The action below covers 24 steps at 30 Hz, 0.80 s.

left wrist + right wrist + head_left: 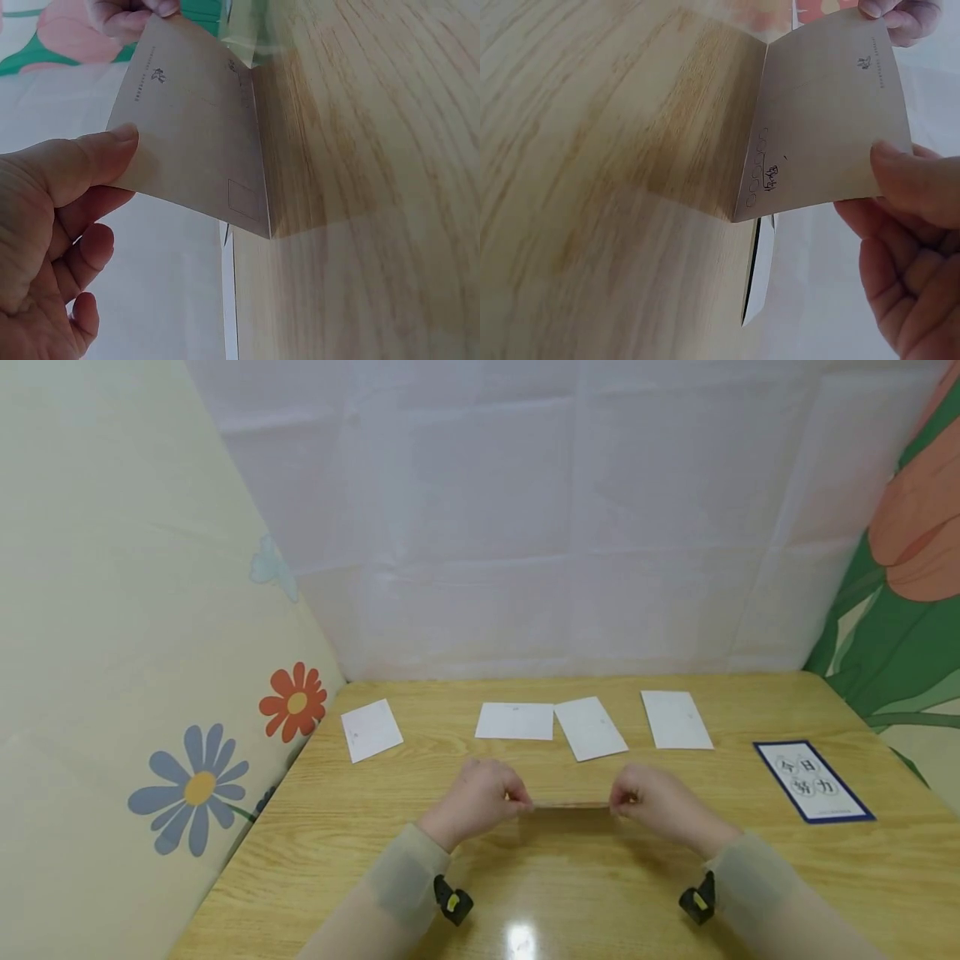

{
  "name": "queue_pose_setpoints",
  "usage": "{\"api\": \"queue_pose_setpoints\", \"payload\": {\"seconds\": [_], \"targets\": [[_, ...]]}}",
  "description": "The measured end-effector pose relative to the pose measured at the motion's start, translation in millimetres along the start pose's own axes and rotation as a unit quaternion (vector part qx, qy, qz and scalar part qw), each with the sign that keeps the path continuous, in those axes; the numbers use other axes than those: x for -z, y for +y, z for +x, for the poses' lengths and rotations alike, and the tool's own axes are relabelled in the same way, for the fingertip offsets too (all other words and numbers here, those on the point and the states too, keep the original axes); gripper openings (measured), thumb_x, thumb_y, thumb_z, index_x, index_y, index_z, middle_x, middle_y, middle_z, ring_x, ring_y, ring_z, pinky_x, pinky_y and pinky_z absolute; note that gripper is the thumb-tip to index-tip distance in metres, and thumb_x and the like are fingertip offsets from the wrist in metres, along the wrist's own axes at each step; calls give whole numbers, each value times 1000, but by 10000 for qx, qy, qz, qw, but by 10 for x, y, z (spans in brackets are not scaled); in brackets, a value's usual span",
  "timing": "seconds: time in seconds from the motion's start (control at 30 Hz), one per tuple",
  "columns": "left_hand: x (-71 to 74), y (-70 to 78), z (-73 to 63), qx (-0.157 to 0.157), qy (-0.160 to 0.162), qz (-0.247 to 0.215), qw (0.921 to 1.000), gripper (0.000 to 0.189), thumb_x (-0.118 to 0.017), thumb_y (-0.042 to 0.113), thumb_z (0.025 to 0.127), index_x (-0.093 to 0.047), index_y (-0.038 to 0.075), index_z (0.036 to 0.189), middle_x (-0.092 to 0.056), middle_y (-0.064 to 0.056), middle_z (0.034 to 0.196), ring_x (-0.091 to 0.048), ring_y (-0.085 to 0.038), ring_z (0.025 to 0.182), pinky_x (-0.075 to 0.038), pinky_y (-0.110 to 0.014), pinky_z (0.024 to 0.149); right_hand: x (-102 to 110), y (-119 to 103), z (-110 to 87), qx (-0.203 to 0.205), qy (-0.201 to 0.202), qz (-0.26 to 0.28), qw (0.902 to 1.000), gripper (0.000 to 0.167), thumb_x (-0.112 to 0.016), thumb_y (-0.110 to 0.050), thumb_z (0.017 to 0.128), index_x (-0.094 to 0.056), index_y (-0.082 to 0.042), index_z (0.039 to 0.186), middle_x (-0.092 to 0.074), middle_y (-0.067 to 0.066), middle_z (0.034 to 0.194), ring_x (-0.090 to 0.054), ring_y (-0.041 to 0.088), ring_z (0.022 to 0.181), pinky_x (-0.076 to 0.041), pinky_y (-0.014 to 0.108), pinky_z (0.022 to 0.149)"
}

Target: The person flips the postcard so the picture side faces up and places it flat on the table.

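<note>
A postcard (191,127) is pinched at its two upper corners between both hands. My left hand (483,797) grips one end, thumb on the printed face and fingers behind. The other end is in my right hand (667,802), held the same way. In the head view the postcard (572,805) shows only as a thin edge. Its lower long edge is right at the tabletop in both wrist views. Handwriting, a row of small circles and a small printed emblem mark the face of the postcard (825,120) in the right wrist view.
Beyond the hands several white cards lie on the wooden table (300,852), among them a far-left card (372,730) and a right one (677,719). A blue-bordered card (813,781) with Chinese characters lies at the right. A white cloth (525,527) hangs behind the table.
</note>
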State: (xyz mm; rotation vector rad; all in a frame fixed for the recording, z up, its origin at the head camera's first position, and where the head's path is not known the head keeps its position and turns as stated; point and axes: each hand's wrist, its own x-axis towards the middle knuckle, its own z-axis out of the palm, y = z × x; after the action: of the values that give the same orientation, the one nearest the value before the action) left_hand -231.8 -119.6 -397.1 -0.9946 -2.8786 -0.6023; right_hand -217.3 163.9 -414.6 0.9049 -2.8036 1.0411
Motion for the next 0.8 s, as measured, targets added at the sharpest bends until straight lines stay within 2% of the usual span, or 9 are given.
{"api": "queue_pose_setpoints", "payload": {"seconds": [0.17, 0.3, 0.43, 0.53, 0.6, 0.67, 0.8], "targets": [[-26, -13, -22, -53, -215, -201, 9996, 6, -76, 24, 83, -74, 24, 77, -61, 25, 75, -55, -1, 79, -28, -50, 94, -19, 7, -21, -89, -265, 166, 9995, 19, -70, 1, 82, -64, -17, 79, -59, -9, 81, -56, 7, 76, -48, 27, 67], [-67, -16, -35, -28, -392, -168, 9991, 8, -77, 26, 82, -74, 25, 75, -60, 25, 74, -55, -1, 80, -28, -51, 96, -51, 10, -42, -203, -405, 260, 9986, 19, -69, 1, 82, -63, -18, 79, -58, -9, 82, -55, 9, 79, -47, 29, 70], [-100, -10, -46, 50, -617, -220, 9978, 11, -77, 25, 81, -72, 27, 72, -58, 24, 72, -54, 0, 77, -26, -54, 103, -95, 28, -63, -188, -492, 197, 9984, 21, -70, -1, 81, -63, -20, 77, -56, -10, 81, -54, 8, 78, -46, 29, 70], [-126, -10, -57, 89, -793, -277, 9964, 14, -77, 22, 81, -71, 27, 70, -57, 22, 73, -53, 1, 72, -38, -41, 97, -122, 41, -74, -147, -587, 142, 9981, 22, -70, -1, 81, -63, -21, 76, -56, -12, 80, -54, 7, 76, -47, 28, 69], [-146, -12, -61, 77, -878, -296, 9957, 14, -77, 20, 81, -70, 26, 71, -58, 19, 74, -53, 0, 71, -46, -31, 85, -134, 38, -78, -133, -645, 80, 9978, 22, -71, -2, 80, -63, -22, 75, -56, -13, 79, -54, 6, 76, -47, 28, 69], [-162, -13, -67, 51, -946, -262, 9952, 13, -78, 20, 80, -70, 25, 71, -58, 18, 76, -53, 1, 71, -46, -23, 71, -145, 35, -82, -126, -715, 53, 9973, 22, -72, -2, 80, -64, -22, 74, -56, -14, 79, -54, 6, 76, -46, 28, 69], [-184, -13, -75, 60, -1066, -236, 9940, 13, -78, 20, 80, -71, 26, 71, -59, 18, 79, -54, 0, 73, -46, -22, 72, -160, 27, -83, -151, -867, -3, 9961, 21, -73, -4, 80, -64, -22, 73, -57, -15, 80, -53, 5, 76, -45, 29, 70]]}}
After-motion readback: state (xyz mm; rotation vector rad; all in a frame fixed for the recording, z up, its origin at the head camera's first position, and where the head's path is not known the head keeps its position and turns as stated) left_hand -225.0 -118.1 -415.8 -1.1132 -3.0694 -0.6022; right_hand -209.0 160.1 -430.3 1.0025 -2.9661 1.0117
